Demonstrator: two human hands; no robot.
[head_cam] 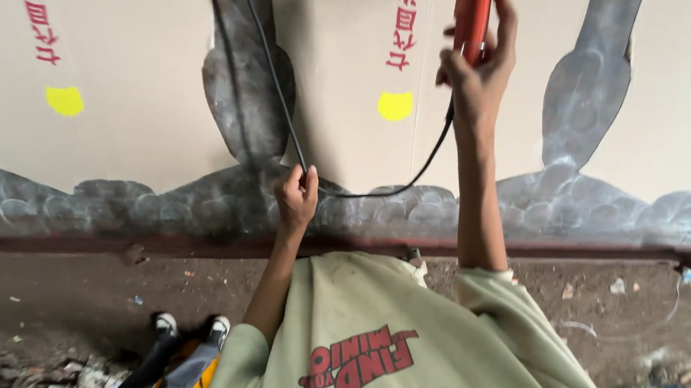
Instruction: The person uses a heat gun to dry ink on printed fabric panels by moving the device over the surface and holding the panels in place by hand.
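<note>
Right hand [477,69] raised high against the cardboard wall [159,84], fingers [505,23] wrapped tight around a red tool [471,16] held upright, its top cut off by the frame edge. Black cable [378,192] leaving the tool's lower end below the palm, sagging down and leftward in a shallow loop. Left hand [297,195] lower and to the left, at chest height, fingers [311,185] pinched shut on that same cable, just at the point where the loop turns upward. From there, cable running up along a steep diagonal to the top edge, lying across a grey painted patch [243,90].

Wall made of tan cardboard sheets, printed with red characters and yellow spots [395,106]. Grey scalloped paint banding the lower part, rising in two tall tongues, one behind the cable and one right of the raised forearm. Rusty rail [75,241] along the wall's foot. Below that, dirt floor [55,295] strewn with scraps and litter. Pale green shirt [384,342] with a red print filling the lower middle. Black shoes [190,327] with white toes at lower left, beside something yellow, unclear what.
</note>
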